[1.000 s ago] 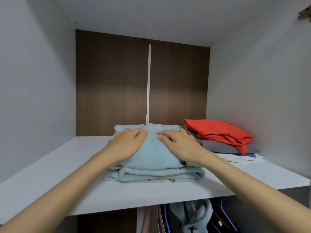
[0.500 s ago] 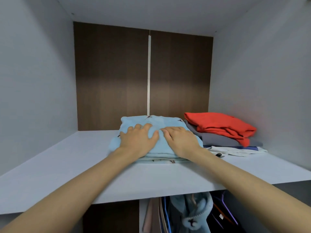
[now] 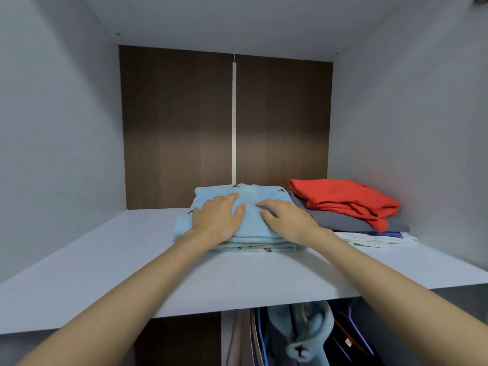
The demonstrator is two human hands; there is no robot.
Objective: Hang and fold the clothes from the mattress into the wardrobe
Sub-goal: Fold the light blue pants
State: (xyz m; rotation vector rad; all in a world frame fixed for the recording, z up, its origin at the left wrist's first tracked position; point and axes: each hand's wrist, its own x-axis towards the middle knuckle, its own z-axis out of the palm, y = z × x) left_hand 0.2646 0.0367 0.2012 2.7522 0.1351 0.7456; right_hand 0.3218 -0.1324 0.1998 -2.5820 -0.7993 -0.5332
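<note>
A folded light-blue fleece garment (image 3: 250, 192) lies on the white wardrobe shelf (image 3: 105, 260), near the brown back panel. My left hand (image 3: 217, 216) lies flat on its top left, fingers spread and pointing inward. My right hand (image 3: 286, 216) presses on its top right, fingers slightly bent. Both forearms reach in over the shelf's front edge. To the right sits a pile with a folded red garment (image 3: 340, 198) on a grey one (image 3: 340, 223) and white and blue cloth beneath.
Grey side walls close in the shelf on left and right. Under the shelf hang clothes on hangers, among them a light-blue fleece piece (image 3: 303, 336) and purple hangers (image 3: 353, 331). Bare shelf stretches left of the blue garment.
Both hands have pushed the blue garment deeper onto the shelf, from near the front edge toward the back panel. The hands stay on top of it.
</note>
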